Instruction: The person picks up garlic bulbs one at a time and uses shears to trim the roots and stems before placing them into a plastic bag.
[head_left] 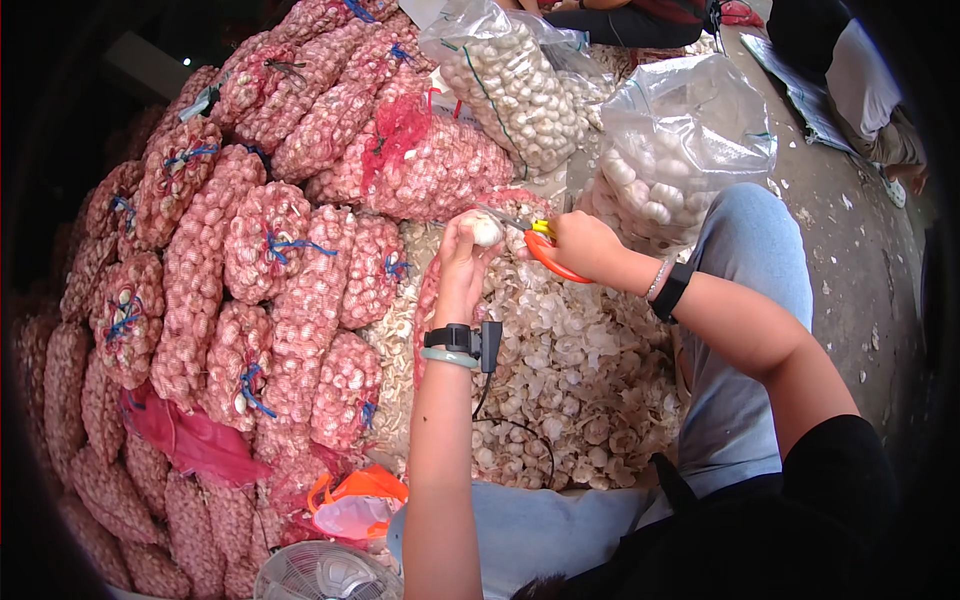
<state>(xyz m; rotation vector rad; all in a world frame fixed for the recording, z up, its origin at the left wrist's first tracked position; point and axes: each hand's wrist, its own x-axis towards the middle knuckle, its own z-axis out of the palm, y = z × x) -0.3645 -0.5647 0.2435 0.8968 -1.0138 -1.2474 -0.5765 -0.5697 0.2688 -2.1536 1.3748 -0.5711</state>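
A whitish garlic bulb (487,231) rests in the closed fingers of my left hand (462,245). My right hand (588,247) grips scissors (550,262) with orange and yellow handles. Their blades point left and reach the top of the bulb; whether they touch it I cannot tell. Below both hands spreads a heap of garlic skins and loose bulbs (570,370). Just beyond my right hand stands a clear plastic bag (690,120) partly filled with garlic bulbs.
Stacked red mesh sacks of garlic (290,270) fill the left side. Another clear bag of garlic (520,90) stands at the back. A fan (325,572) and an orange plastic bag (365,495) sit at the lower left. Other people are partly visible at the back and right.
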